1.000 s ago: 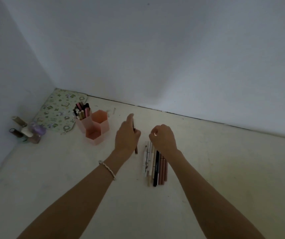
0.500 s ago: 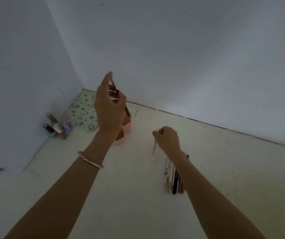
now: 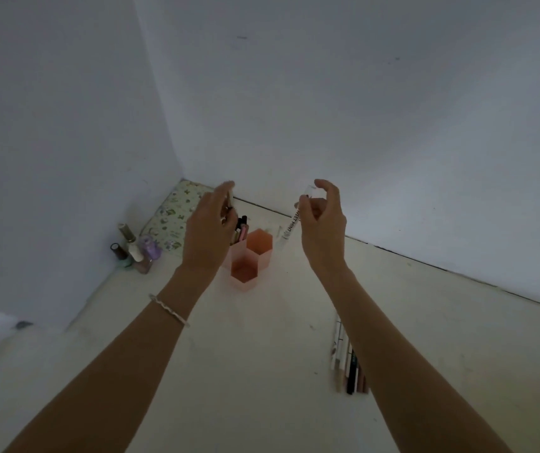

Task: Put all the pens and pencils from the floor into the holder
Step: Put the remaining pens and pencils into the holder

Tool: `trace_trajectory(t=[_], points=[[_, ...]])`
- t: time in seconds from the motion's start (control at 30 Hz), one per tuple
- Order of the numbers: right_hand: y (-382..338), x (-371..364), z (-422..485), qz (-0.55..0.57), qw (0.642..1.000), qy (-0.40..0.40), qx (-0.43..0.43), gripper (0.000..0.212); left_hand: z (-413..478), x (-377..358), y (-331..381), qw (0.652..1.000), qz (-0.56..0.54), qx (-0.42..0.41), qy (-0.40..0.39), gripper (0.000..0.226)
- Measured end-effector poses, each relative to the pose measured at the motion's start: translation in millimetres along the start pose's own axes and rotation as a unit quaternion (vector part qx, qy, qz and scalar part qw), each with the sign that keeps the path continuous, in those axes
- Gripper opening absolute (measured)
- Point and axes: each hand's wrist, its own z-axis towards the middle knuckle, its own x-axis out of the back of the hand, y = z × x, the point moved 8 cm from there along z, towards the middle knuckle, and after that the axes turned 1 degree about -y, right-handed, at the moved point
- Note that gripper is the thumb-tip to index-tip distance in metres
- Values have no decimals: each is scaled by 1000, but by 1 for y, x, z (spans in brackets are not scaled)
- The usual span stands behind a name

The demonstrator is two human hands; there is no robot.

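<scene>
We see the left hand (image 3: 209, 230), frame centre, pinching a thin pencil (image 3: 229, 199) over the pink holder (image 3: 244, 282) | right hand (image 3: 322, 223) pinching a white pen (image 3: 291, 223) just right of it | loose pens (image 3: 348, 364) on the floor (image 3: 262, 371), lower right.

We have a single view, from a wide-angle camera worn on the person's head. We look forward and down into a room corner where two pale walls (image 3: 360, 109) meet the floor (image 3: 262, 371). The left hand (image 3: 208, 230) and right hand (image 3: 322, 223) reach to mid-frame from the bottom edge. The holder (image 3: 249, 259) shows between them, close by on the floor. The line where the walls meet curves with the lens.
</scene>
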Motion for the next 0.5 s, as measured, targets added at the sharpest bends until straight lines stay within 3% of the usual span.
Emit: trace_trajectory(t=[0.07,0.13,0.2,0.3,0.4,0.5], points=[[-9,-3,-1,11,1000,12,26,24,-7,2,2,997,68,-37,15,22],[-20,-3,-1,21,998,31,54,21,-10,15,-4,989,126,-36,74,25],[-31,-2,-1,38,995,49,73,20,-9,32,-12,984,126,-6,124,32],[-43,-7,2,77,991,75,82,18,-8,43,-22,988,73,36,134,38],[-50,-32,2,63,992,31,102,19,-7,51,-30,987,28,67,143,38],[-42,-64,-4,-21,992,-53,110,21,-7,56,-31,986,6,66,154,36]])
